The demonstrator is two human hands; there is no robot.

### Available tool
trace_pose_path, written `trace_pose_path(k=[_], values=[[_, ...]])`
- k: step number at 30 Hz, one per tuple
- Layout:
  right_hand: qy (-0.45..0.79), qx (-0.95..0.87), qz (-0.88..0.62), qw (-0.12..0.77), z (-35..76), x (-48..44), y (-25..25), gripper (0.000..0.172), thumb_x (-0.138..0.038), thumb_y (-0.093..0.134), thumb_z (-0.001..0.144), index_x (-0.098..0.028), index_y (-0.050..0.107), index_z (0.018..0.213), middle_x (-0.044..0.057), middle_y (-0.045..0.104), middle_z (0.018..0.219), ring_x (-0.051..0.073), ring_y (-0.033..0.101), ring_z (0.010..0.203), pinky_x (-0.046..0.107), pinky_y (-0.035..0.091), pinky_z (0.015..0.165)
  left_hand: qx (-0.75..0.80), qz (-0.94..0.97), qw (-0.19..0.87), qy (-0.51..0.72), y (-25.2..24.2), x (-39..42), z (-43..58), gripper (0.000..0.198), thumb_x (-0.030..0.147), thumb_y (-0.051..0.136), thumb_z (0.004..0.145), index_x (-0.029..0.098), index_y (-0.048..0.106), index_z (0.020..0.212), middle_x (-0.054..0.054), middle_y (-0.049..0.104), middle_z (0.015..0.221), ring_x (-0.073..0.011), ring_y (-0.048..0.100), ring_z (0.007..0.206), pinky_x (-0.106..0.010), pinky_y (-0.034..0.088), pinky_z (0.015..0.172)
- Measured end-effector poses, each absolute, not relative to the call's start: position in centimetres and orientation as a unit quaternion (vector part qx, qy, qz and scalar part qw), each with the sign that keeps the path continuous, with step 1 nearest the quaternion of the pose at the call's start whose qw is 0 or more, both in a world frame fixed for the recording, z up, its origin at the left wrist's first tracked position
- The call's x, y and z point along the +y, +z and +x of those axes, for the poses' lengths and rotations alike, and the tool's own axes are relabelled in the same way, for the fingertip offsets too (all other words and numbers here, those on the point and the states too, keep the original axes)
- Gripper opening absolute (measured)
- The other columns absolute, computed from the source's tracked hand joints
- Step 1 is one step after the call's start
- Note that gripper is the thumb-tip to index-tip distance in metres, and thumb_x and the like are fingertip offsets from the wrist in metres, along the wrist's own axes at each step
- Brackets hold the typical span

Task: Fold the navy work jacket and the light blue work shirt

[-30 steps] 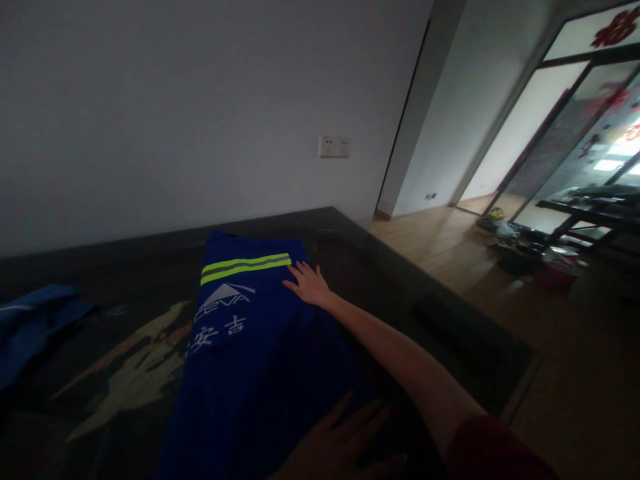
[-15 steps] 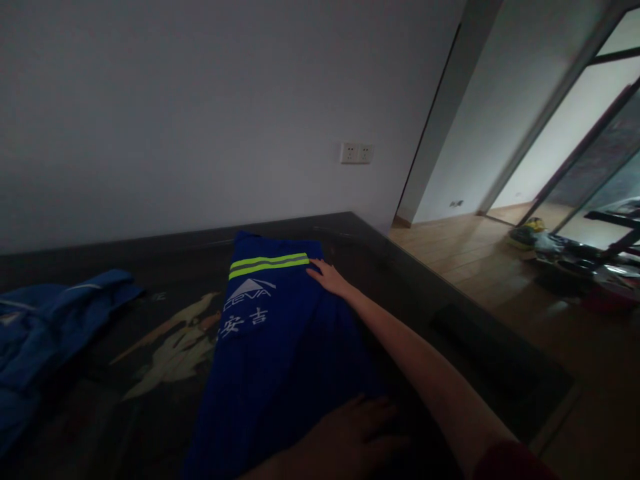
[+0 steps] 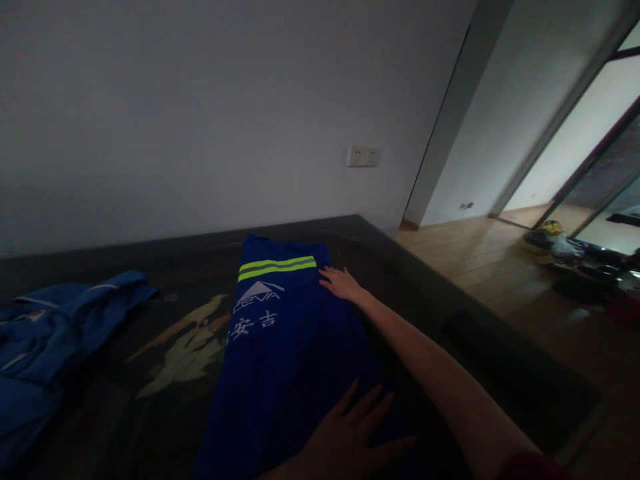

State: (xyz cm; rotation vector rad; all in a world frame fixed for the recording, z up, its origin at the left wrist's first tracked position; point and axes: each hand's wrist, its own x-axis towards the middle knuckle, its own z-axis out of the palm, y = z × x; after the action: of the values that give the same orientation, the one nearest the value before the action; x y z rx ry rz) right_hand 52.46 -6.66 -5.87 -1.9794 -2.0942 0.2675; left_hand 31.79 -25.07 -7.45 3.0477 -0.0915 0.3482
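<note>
A bright blue work garment (image 3: pixel 280 347), folded into a long panel, lies on a dark surface (image 3: pixel 200 257). Across its far end runs a yellow-green and grey reflective stripe (image 3: pixel 277 267), with white lettering below it. My right hand (image 3: pixel 343 283) rests on the garment's right edge near the stripe, its fingers spread. Closer to me, in deep shadow, my left hand (image 3: pixel 347 433) is over the lower right part of the garment with its fingers fanned out. Contact under the left palm is hard to make out.
A second blue garment (image 3: pixel 85 320) lies crumpled at the left. A pale bird picture (image 3: pixel 190 353) decorates the dark surface. Behind stands a grey wall (image 3: pixel 200 120) with sockets (image 3: pixel 365 157). Bags and other items (image 3: pixel 565 247) sit on the wooden floor at the right.
The view has shifted slightly, moving everything a little to the right. My left hand's fingers have spread wider. My right hand has slid slightly toward me, along the garment's edge.
</note>
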Motion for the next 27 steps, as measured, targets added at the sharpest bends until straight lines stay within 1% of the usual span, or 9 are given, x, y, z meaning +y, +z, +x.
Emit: trace_pose_path(k=[3,8,11,13,16,18,21,24,27], values=[[0.079,-0.717,-0.682,0.119,52.3,-6.4,-6.1,0.045,-0.038,0.044,0.095,-0.022,0.045,0.137,0.014,0.039,0.146,0.027,0.036,0.135,0.059,0.017,0.109,-0.026,0.99,-0.001,0.137,-8.1,-25.2,31.9,0.064,0.05,0.035,0.095,0.033,0.005,0.149,-0.015,0.025,0.152,-0.0293,0.03,0.137,-0.05,0.039,0.102],[0.044,-0.705,-0.694,0.141,51.8,-7.3,-6.6,0.044,-0.037,0.038,0.097,-0.02,0.044,0.138,0.012,0.04,0.146,0.024,0.034,0.136,0.055,0.02,0.11,-0.01,0.987,-0.031,0.159,-8.5,-25.4,31.9,0.062,0.046,0.038,0.096,0.033,0.008,0.148,-0.012,0.029,0.151,-0.0284,0.032,0.136,-0.049,0.039,0.103],[0.023,-0.697,-0.698,0.162,51.6,-8.4,-6.1,0.043,-0.035,0.035,0.098,-0.02,0.044,0.138,0.012,0.04,0.146,0.022,0.033,0.136,0.051,0.022,0.111,-0.011,0.986,-0.03,0.163,-8.0,-25.5,31.7,0.058,0.046,0.04,0.095,0.034,0.017,0.147,-0.009,0.034,0.149,-0.0276,0.034,0.136,-0.049,0.038,0.103],[0.008,-0.702,-0.69,0.176,51.2,-9.7,-5.3,0.044,-0.036,0.036,0.097,-0.02,0.044,0.138,0.011,0.037,0.148,0.021,0.029,0.138,0.049,0.021,0.112,-0.016,0.984,-0.03,0.175,-7.6,-25.5,31.6,0.052,0.046,0.039,0.095,0.033,0.028,0.144,-0.005,0.039,0.147,-0.0262,0.036,0.134,-0.048,0.037,0.104],[-0.015,-0.738,-0.645,0.195,50.4,-12.6,-4.6,0.046,-0.04,0.038,0.096,-0.02,0.045,0.138,0.01,0.035,0.149,0.022,0.026,0.139,0.048,0.02,0.113,-0.036,0.978,-0.024,0.204,-7.1,-25.8,31.7,0.039,0.042,0.037,0.097,0.03,0.044,0.134,-0.001,0.05,0.139,-0.0214,0.042,0.13,-0.043,0.036,0.107],[-0.008,-0.772,-0.607,0.188,49.9,-14.7,-4.7,0.048,-0.043,0.038,0.096,-0.021,0.045,0.137,0.01,0.036,0.149,0.023,0.027,0.139,0.049,0.022,0.112,-0.046,0.975,-0.01,0.215,-6.6,-26.0,32.0,0.033,0.037,0.036,0.098,0.028,0.051,0.126,0.001,0.056,0.131,-0.018,0.047,0.125,-0.04,0.036,0.107],[0.017,-0.805,-0.573,0.154,49.6,-17.6,-5.3,0.05,-0.043,0.042,0.094,-0.023,0.042,0.14,0.01,0.036,0.149,0.025,0.027,0.139,0.052,0.024,0.111,-0.051,0.979,0.029,0.196,-5.1,-26.3,31.8,0.027,0.034,0.038,0.098,0.025,0.057,0.116,0.003,0.065,0.116,-0.0136,0.057,0.11,-0.034,0.039,0.104],[0.019,-0.807,-0.567,0.163,49.6,-20.5,-4.8,0.052,-0.037,0.046,0.093,-0.025,0.037,0.143,0.01,0.033,0.15,0.025,0.025,0.139,0.055,0.021,0.112,-0.034,0.98,0.066,0.183,-2.7,-26.2,29.3,0.022,0.031,0.043,0.097,0.023,0.058,0.111,0.003,0.069,0.105,-0.01,0.063,0.094,-0.028,0.042,0.1],[0.061,-0.815,-0.543,0.191,49.3,-24.8,-2.8,0.05,-0.037,0.045,0.094,-0.029,0.037,0.142,0.007,0.036,0.149,0.023,0.028,0.138,0.052,0.022,0.113,0.026,0.98,0.092,0.175,-1.3,-25.7,24.0,0.022,0.028,0.048,0.095,0.026,0.058,0.114,0.003,0.069,0.105,-0.0104,0.063,0.096,-0.023,0.046,0.095]])
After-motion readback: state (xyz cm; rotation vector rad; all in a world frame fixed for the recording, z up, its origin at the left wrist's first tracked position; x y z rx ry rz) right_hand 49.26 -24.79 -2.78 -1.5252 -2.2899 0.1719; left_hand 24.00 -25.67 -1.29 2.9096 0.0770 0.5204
